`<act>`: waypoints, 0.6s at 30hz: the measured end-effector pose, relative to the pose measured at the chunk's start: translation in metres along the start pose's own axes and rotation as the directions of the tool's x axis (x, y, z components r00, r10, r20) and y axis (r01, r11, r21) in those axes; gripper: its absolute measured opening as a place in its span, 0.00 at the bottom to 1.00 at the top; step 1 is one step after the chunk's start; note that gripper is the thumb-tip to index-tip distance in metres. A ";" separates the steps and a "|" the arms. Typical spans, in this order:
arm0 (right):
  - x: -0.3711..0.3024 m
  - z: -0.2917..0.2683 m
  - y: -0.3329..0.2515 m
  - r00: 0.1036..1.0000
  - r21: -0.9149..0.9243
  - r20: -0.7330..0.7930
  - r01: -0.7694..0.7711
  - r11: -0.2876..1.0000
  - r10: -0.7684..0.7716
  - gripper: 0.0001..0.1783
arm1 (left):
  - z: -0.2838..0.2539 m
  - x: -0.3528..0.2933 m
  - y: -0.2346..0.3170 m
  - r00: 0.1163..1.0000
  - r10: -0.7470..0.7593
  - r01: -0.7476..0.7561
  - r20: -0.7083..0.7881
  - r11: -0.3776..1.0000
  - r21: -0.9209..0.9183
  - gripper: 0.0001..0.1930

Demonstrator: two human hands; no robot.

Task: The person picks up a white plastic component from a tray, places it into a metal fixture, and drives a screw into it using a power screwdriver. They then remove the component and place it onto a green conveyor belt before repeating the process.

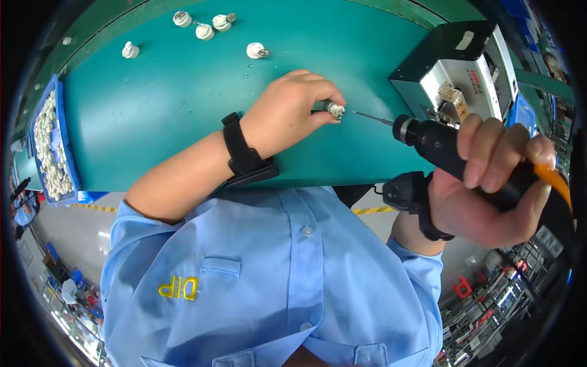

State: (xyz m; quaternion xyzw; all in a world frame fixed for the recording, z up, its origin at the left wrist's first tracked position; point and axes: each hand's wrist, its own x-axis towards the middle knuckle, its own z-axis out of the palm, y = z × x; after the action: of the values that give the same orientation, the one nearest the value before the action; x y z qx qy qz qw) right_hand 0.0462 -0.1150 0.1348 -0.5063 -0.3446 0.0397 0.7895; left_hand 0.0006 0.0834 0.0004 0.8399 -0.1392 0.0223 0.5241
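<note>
While left fingers (330, 92) pinch the part (336, 111) and right fingers (489, 158) wrap the driver (441, 145), bring the bit (374, 117) in straight.

Light blue short-sleeved shirt (367, 263), two black wristbands (234, 137).
I can see yellow stitched lettering (178, 288) and a narrow blue tab (221, 266), both on the wearer's left of the pale-buttoned placket (304, 263).

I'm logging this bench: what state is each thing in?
Left hand, closed on a small white part
Right hand, wrapped around the screwdriver
Screwdriver, held, tip clear of that part
Blue tray, loaded with white pieces
Five white parts, loose on the green table
Boxy machine, power state unclear
</note>
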 end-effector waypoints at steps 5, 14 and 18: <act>0.002 0.015 0.017 0.997 -0.068 0.071 0.002 0.998 0.003 0.21 | -0.002 -0.002 -0.003 1.000 0.005 -0.004 0.005 1.000 -0.004 0.09; 0.004 0.031 0.016 0.992 -0.109 0.125 0.011 0.994 0.003 0.20 | -0.002 -0.003 -0.004 1.000 -0.001 0.001 0.002 1.000 -0.019 0.08; -0.002 0.030 0.026 0.992 -0.150 0.123 0.031 0.988 -0.012 0.20 | -0.001 -0.003 -0.005 1.000 -0.014 0.014 0.003 1.000 -0.027 0.08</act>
State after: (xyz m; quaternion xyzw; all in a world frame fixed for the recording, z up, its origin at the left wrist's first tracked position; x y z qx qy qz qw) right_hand 0.0347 -0.0796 0.1200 -0.5579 -0.3995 0.0357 0.7266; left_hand -0.0013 0.0871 -0.0043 0.8339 -0.1342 0.0156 0.5352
